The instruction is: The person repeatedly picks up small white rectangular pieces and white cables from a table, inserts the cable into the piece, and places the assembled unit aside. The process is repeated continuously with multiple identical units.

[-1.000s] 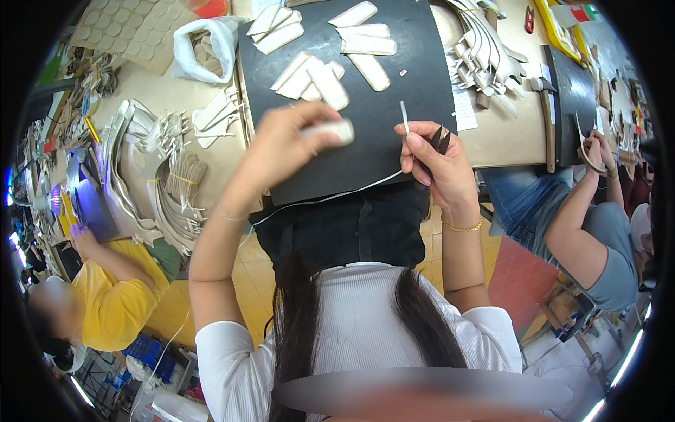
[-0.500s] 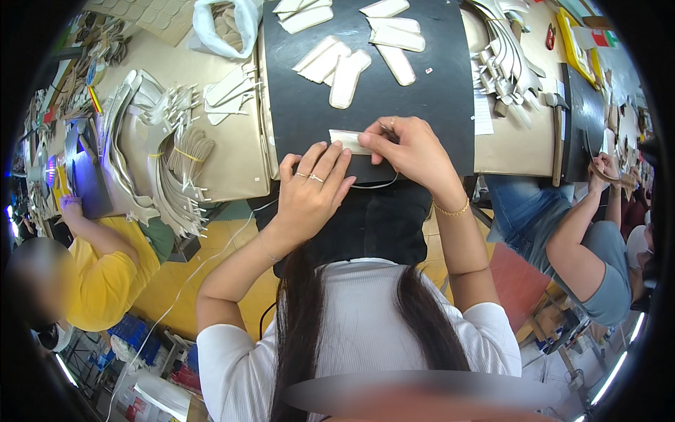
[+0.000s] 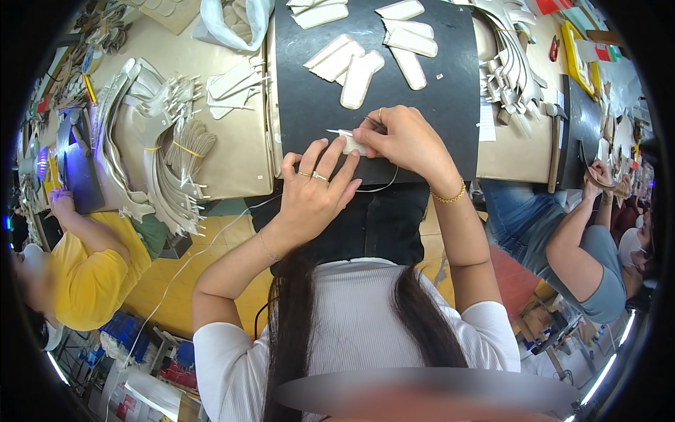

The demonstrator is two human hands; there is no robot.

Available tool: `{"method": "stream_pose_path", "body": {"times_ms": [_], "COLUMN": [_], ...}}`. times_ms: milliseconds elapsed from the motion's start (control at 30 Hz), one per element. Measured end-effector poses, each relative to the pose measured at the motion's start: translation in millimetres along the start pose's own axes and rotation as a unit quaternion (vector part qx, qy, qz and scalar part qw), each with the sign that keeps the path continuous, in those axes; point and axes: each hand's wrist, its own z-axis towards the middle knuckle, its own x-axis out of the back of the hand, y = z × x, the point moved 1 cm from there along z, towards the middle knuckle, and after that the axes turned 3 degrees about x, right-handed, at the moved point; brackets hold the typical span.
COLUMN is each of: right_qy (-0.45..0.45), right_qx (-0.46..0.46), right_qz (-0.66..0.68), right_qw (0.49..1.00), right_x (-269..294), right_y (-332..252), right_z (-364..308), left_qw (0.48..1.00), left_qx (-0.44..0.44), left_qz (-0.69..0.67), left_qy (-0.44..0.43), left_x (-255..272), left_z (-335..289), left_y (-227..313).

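Note:
On the black work mat point(image 3: 309, 98), a small cream leather-like piece point(image 3: 356, 146) lies close to the near edge. My left hand point(image 3: 316, 183) is open, its fingers spread and the fingertips resting on the piece's left part. My right hand point(image 3: 411, 144) is closed, thumb and forefinger pinched at the piece's upper edge. A thin white strip point(image 3: 336, 131) with a pointed end sticks out leftward from that pinch. Something slim and dark point(image 3: 377, 125) shows among the right fingers; its kind is hidden. Farther back lie several cream rounded pieces point(image 3: 362, 79), overlapping in groups.
Left of the mat are bundled straps point(image 3: 190, 148), long curved cream parts point(image 3: 116, 148) and a white bag point(image 3: 235, 28). A hammer point(image 3: 555, 133) and more curved parts point(image 3: 503, 63) lie right. A white cord point(image 3: 380, 187) runs near my lap. People sit on both sides.
My right hand has shifted slightly left and up along the piece. The white strip's end now projects from its upper edge. My left fingers have spread wider. The whole view has shifted slightly.

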Motion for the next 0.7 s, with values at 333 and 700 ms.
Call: {"method": "stream_pose_path", "body": {"times_ms": [333, 700], "right_qy": [0.038, 0.102], "right_qx": [-0.032, -0.055], "right_qz": [-0.012, -0.031], "right_qw": [0.999, 0.993], "right_x": [9.6, 10.8], "right_y": [15.9, 38.6], "right_z": [-19.1, -38.1], "left_qw": [0.999, 0.999], "left_qx": [0.010, -0.012], "left_qz": [-0.018, -0.004], "left_qy": [-0.045, -0.040], "left_x": [11.4, 13.5], "left_z": [9.0, 20.0], "left_y": [0.8, 4.9]}}
